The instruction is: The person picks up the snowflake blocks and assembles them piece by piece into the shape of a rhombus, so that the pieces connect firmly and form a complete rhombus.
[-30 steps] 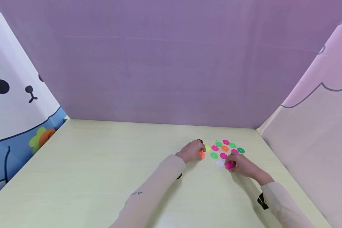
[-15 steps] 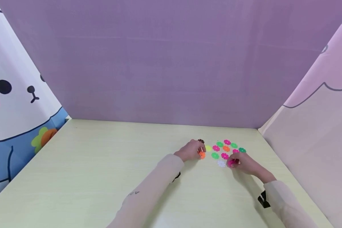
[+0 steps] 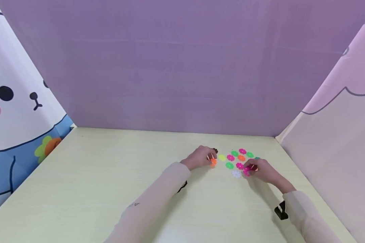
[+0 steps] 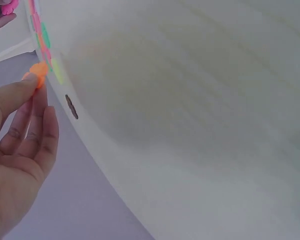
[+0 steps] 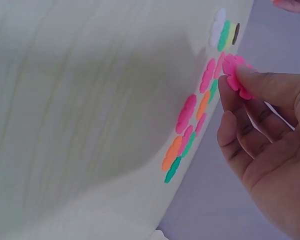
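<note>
In the head view my left hand (image 3: 200, 157) pinches an orange flower-shaped piece (image 4: 39, 71) between thumb and fingertips, off the table. Beside it lies a dark brown flower piece (image 4: 71, 106). My right hand (image 3: 263, 171) holds a bright pink flower piece (image 5: 236, 75) between thumb and forefinger, over the right side of the cluster. Around it on the table are a white flower (image 3: 236, 174), a green one (image 3: 229, 165), a yellow one (image 3: 221, 157) and several pink ones. In the right wrist view, an orange flower (image 5: 172, 153) and a dark green one (image 5: 173, 170) lie at the cluster's end.
The flower pieces lie flat on a pale wooden table (image 3: 115, 175). A purple cloth wall (image 3: 176, 74) rises along its back edge. Printed cloths stand at the left (image 3: 18, 67) and the right (image 3: 340, 135).
My left hand has drawn up and left with the orange flower, baring more of the brown one. My right hand has shifted slightly up and right with the pink flower.
</note>
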`<state>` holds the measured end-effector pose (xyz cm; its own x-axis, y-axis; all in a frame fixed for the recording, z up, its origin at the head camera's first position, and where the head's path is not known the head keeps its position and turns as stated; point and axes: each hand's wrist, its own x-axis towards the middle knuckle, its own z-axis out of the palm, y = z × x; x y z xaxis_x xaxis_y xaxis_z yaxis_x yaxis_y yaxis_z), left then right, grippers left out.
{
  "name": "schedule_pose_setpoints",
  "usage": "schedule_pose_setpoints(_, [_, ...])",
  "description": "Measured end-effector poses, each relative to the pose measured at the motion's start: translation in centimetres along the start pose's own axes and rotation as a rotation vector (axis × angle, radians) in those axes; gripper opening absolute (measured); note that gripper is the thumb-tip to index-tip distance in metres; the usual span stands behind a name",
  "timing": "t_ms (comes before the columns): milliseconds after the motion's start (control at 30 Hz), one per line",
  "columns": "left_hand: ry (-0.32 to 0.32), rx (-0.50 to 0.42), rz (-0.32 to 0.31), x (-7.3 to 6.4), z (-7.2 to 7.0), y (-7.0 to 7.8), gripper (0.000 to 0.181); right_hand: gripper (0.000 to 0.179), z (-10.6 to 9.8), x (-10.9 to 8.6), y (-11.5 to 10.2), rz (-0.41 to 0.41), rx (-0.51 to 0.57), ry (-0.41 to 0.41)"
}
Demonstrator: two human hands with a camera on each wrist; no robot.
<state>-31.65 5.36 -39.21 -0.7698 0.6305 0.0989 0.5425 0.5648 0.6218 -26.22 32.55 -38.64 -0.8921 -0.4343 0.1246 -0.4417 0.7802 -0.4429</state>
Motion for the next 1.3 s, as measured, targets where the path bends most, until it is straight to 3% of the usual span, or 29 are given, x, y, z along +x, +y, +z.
schedule_pose_setpoints(267, [0.052,-0.049,0.019,-1.7,-1.7,-0.4,0.022,0.015,-0.1,0.5,-0.6,0.068,0.09,0.05])
schedule_pose_setpoints(633, [0.119,-0.09,0.006,-4.4,-3.4,-1.9,0.017,0.011,1.5,1.7,-2.3,0.024,0.232,0.169])
schedule_pose_setpoints(967, [0.169,-0.092,0.022,-6.7,-4.7,-3.6,0.015,0.019,3.4,3.7,-4.5,0.133,0.443,0.176])
schedule_pose_setpoints(1300, [0.239,-0.095,0.056,-8.8,-5.3,-5.0,0.015,0.018,5.6,6.0,-7.1,0.256,0.563,0.191])
